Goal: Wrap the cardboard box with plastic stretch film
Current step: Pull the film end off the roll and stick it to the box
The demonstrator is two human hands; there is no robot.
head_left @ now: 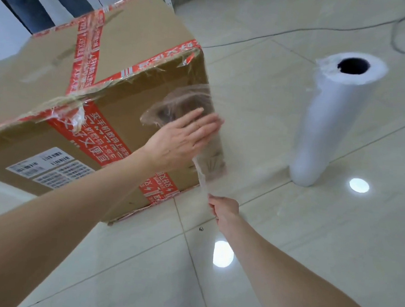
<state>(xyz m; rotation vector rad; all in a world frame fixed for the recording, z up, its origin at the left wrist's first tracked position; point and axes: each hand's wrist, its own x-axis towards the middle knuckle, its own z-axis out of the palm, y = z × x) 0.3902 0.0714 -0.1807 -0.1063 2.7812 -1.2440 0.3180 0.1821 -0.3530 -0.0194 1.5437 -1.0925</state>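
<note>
A large cardboard box point(49, 58) crossed with red printed tape stands on the tiled floor at the left. Clear stretch film point(188, 98) lies crumpled against the box's near right corner. My left hand point(181, 138) is flat with fingers together, pressing that film onto the box side. A twisted strand of the film point(201, 174) runs down from under it to my right hand point(222, 209), which pinches it low by the box's bottom corner. The film roll point(325, 122) stands upright on the floor to the right, apart from both hands.
White labels point(48, 166) are stuck on the box's near side. A thin cable point(297, 30) trails across the glossy tiles behind the roll. Someone's dark trouser legs point(40, 1) stand behind the box at the top left.
</note>
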